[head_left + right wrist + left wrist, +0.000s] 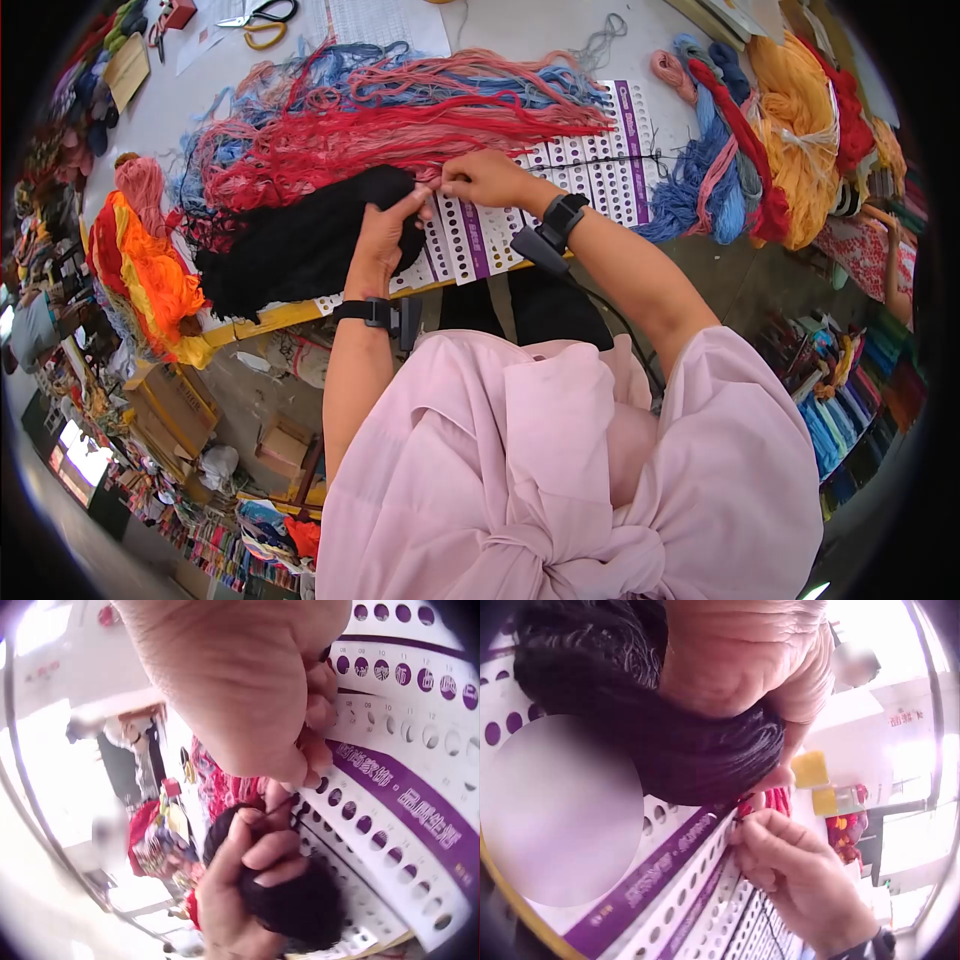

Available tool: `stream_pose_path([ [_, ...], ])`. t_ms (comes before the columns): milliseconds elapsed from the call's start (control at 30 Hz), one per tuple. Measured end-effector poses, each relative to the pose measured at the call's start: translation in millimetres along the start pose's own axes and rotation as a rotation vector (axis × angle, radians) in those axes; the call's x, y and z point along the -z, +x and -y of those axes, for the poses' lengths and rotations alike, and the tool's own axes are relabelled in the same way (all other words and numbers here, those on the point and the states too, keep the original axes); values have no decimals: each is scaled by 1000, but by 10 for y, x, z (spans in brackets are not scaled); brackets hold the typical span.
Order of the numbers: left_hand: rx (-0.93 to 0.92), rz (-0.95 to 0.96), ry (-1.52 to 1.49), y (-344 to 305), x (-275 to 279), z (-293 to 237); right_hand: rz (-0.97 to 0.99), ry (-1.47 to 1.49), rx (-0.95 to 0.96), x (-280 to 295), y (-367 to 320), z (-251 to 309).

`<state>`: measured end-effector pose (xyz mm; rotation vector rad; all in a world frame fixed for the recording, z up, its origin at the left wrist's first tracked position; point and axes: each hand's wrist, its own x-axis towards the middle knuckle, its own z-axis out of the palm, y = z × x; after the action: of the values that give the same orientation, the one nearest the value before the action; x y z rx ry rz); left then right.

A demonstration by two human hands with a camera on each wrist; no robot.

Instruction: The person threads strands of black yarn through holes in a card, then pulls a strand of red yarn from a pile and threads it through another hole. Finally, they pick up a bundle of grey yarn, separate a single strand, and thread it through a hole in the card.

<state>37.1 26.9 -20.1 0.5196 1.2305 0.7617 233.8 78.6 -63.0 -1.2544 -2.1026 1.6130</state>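
My left hand [383,238] grips one end of a thick black yarn skein [285,245], which lies along the front of the table. In the right wrist view the thumb and fingers wrap the black bundle [300,900]. A thin dark strand [281,806] runs from that grip toward my right hand [490,180]. The right fingertips pinch together on this strand, right at the left fingertips. Beneath both hands lie white punched cards [628,130] with purple printed bands. Red, pink and blue loose yarn [400,120] spreads behind the black skein.
Orange and yellow yarn [165,280] hangs over the table's left corner. Blue, red and yellow skeins [790,120] pile up at the right. Scissors [265,22] and paper sheets [385,25] lie at the back. A cardboard box [175,410] stands on the floor below left.
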Motion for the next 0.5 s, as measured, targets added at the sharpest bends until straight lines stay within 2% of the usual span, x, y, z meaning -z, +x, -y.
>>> stream_pose_path([
  [33,-21,35,80,-6,-18,37,8,152,-40,11,-3,-16],
  [67,-16,56,118,-5,-46,77,-30,180,-59,5,6,-28],
  [167,-88,43,286,88,45,80,-35,-14,-101,12,8,56],
  [200,-112,-45,284,127,131,45,-48,-12,-98,11,9,40],
  [233,-237,-74,239,91,212,-165,-61,-8,-95,-8,7,7],
  [300,-211,-396,-147,-23,718,-368,-70,-21,-93,-26,-3,-10],
  [333,-257,-369,-418,-75,1149,-477,-69,-38,-92,-17,-5,-4],
  [367,-406,-121,-691,-217,1435,-619,-67,-54,-89,-18,-3,2],
  [400,-531,-235,-778,-358,1540,-764,-72,-54,-89,-21,-3,8],
  [433,-705,-426,-666,-460,1611,-887,-76,-55,-90,-18,-4,15],
  [500,-683,-585,-471,-632,1638,-1014,-55,-57,-101,-3,2,39],
])
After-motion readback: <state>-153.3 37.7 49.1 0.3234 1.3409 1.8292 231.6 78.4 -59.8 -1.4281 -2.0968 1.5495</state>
